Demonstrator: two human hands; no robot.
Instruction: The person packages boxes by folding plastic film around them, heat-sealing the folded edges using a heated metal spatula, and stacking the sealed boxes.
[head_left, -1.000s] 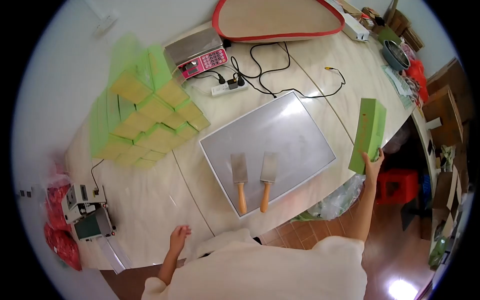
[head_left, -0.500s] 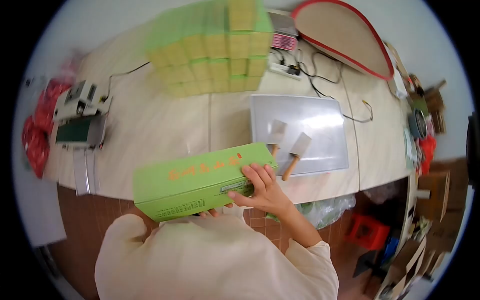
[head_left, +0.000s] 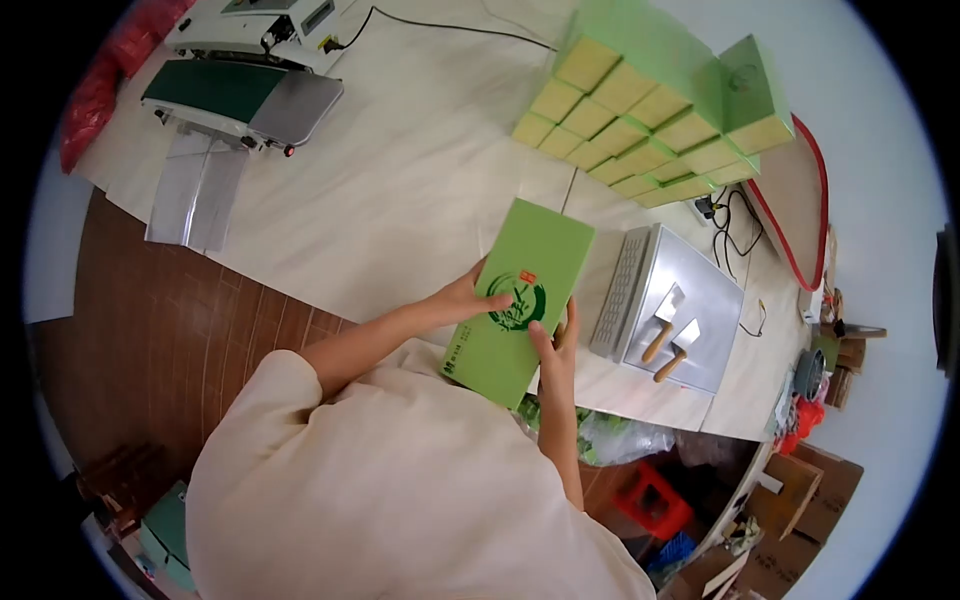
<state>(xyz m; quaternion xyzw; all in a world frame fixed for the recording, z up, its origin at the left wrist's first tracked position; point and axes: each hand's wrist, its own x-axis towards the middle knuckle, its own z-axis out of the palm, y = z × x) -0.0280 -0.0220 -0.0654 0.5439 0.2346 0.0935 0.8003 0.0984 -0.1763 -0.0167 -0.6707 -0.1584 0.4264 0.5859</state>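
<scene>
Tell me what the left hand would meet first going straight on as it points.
The green box, which the left hand already grips; what lies beyond it is hard to judge for depth.

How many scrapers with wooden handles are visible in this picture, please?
2. One scraper lies on the flat metal top; the second scraper lies beside it, lower right in the picture. Others may be hidden behind the stacked green boxes.
</scene>
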